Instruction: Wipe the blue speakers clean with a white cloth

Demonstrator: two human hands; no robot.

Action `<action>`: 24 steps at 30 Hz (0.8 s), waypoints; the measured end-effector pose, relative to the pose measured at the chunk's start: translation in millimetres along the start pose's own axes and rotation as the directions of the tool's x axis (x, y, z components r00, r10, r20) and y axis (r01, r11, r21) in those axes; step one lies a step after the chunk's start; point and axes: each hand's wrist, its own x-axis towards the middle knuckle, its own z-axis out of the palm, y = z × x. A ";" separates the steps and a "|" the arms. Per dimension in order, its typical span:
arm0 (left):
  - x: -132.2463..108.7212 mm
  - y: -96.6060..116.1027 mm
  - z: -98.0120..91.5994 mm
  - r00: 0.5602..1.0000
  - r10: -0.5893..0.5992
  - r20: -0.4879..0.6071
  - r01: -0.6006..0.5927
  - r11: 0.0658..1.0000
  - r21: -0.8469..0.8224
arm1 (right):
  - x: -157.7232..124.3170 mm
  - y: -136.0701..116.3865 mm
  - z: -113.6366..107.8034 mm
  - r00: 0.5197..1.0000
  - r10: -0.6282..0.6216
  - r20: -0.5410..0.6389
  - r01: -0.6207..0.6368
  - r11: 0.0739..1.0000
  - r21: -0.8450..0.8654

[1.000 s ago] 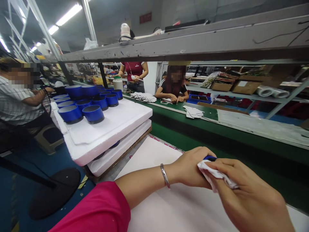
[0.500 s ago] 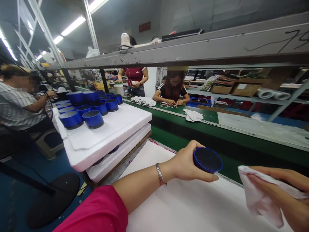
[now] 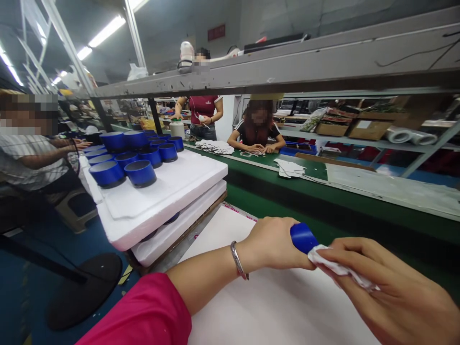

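The left hand (image 3: 273, 244) is clenched round a blue cylinder (image 3: 302, 237), gripping it from the near side so that only the can's far end shows past the thumb. The cylinder is just on the near side of the green conveyor belt (image 3: 323, 203), over the white sheet (image 3: 266, 306) that runs along the belt's near edge. The right hand (image 3: 395, 297) grasps a white cloth (image 3: 338, 270) pinched under its fingers, and the cloth's front corner touches the cylinder's exposed end. A metal bracelet (image 3: 237, 261) sits on the left wrist, with a pink sleeve (image 3: 143, 316) behind it. Left of the belt, on its near side, a white foam tray (image 3: 179, 184) stacked on a second one carries a cluster of more blue cylinders (image 3: 140, 172), upright with open tops. Towards the belt's far edge lie stacks of white paper (image 3: 289, 167), and a seated person (image 3: 258, 136) rests both hands at that far edge
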 end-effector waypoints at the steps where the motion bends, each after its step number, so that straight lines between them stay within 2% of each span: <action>1: 0.4 -0.2 -1.0 1.000 0.000 -0.012 0.000 0.999 0.035 | 2.2 -2.7 5.4 0.997 -0.074 -0.006 0.074 0.997 0.010; 3: 1.0 -0.2 -3.5 0.999 0.006 -0.044 -0.002 0.996 0.090 | 4.4 -6.2 14.9 0.987 -0.159 -0.033 0.158 0.987 -0.031; 9: 2.2 -1.9 -4.0 0.995 0.081 -0.051 -0.070 0.978 0.195 | 0.8 -18.5 27.8 0.977 -0.192 -0.090 0.177 0.972 -0.157; 12: 2.8 -5.6 6.7 0.989 0.143 -0.048 -0.128 0.965 0.227 | -1.8 -23.5 29.2 0.986 -0.122 -0.114 0.096 0.973 -0.211; 15: 1.9 -8.9 24.4 0.973 0.230 -0.035 -0.211 0.935 0.284 | -0.6 -14.6 26.6 0.987 -0.025 -0.161 -0.010 0.977 -0.215; 17: 0.3 -10.3 36.8 0.960 0.278 0.018 -0.268 0.904 0.333 | 4.9 1.1 20.8 0.981 0.155 -0.117 -0.173 0.971 -0.167; 18: -0.6 -10.9 42.1 0.950 0.309 0.045 -0.305 0.886 0.348 | 8.9 10.6 16.6 0.949 0.312 -0.052 -0.316 0.937 -0.146; 19: -1.4 -11.4 46.6 0.933 0.354 0.061 -0.352 0.867 0.353 | 13.4 20.3 11.7 0.874 0.485 0.027 -0.477 0.868 -0.141; 21: -2.1 -12.9 52.4 0.875 0.483 0.039 -0.466 0.818 0.337 | 21.2 37.1 1.7 0.657 0.740 0.144 -0.719 0.673 -0.173; 22: -1.7 -13.9 53.7 0.835 0.551 0.000 -0.520 0.789 0.328 | 23.5 43.2 -2.8 0.575 0.803 0.155 -0.782 0.596 -0.183; 23: -0.9 -15.3 54.4 0.793 0.608 -0.047 -0.563 0.760 0.325 | 24.5 47.6 -6.6 0.530 0.835 0.146 -0.816 0.549 -0.181; 24: 0.4 -17.0 54.7 0.753 0.652 -0.096 -0.593 0.734 0.331 | 24.1 50.2 -9.5 0.516 0.847 0.129 -0.831 0.532 -0.166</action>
